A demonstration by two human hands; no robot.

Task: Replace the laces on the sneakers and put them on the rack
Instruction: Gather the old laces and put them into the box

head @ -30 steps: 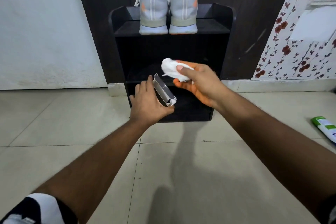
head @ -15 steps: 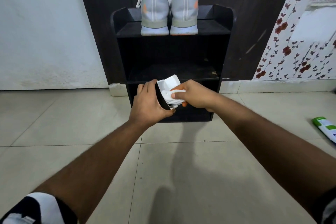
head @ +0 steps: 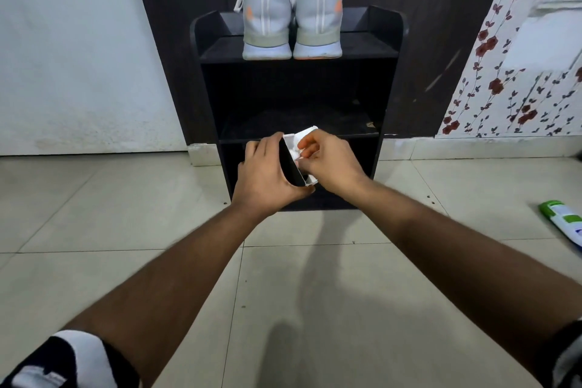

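Two grey fabric sneakers with orange patches (head: 291,19) side by side on top shelf of black wooden rack (head: 389,79), heels toward camera, white laces partly seen at left shoe's side. No readable brand or writing anywhere; label on green-and-white tube (head: 563,220) at right edge blurred, cut off. Left hand (head: 267,176) wrapped round small black-and-white cardboard box (head: 294,164). Right hand (head: 327,161) with fingertips pressed together inside box opening, pinching bundled white laces (head: 296,153), mostly hidden.
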